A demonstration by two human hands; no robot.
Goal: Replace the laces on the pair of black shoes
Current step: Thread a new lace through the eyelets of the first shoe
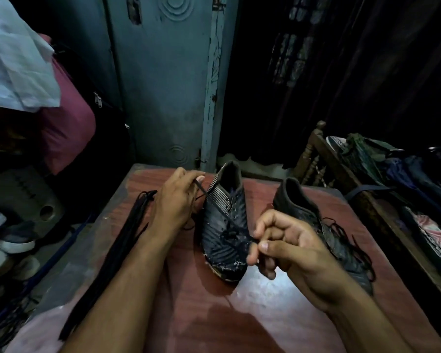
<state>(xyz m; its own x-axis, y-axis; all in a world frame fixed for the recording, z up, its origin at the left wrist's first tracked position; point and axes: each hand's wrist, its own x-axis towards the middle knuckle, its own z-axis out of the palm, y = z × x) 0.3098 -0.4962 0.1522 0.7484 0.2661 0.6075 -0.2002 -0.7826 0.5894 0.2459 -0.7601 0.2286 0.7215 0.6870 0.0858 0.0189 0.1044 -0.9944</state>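
Presently I have both hands on one lace [215,203] of the left-hand shoe [224,225], which stands on the tabletop [265,314] with its toe toward me; the second shoe [318,230] sits just to its right, its own lace loose across the upper. My left hand [175,200] has its grip closed in a pinch on the lace's far end, up beside the shoe's collar; my right hand [288,248] has fingers curled and thumb pressed on the same lace low at the toe end. The lace runs taut between them over the tongue. A bundle of black laces [107,248] lies on the tabletop to my left, touching nothing in hand. I judge this step to be drawing the lace through the lowest eyelets, though the light is too poor to see which. To do it well I should keep the pull in line with the eyelet, feed slack from the left pinch as the right draws, and not drag the shoe sideways toward its neighbour.
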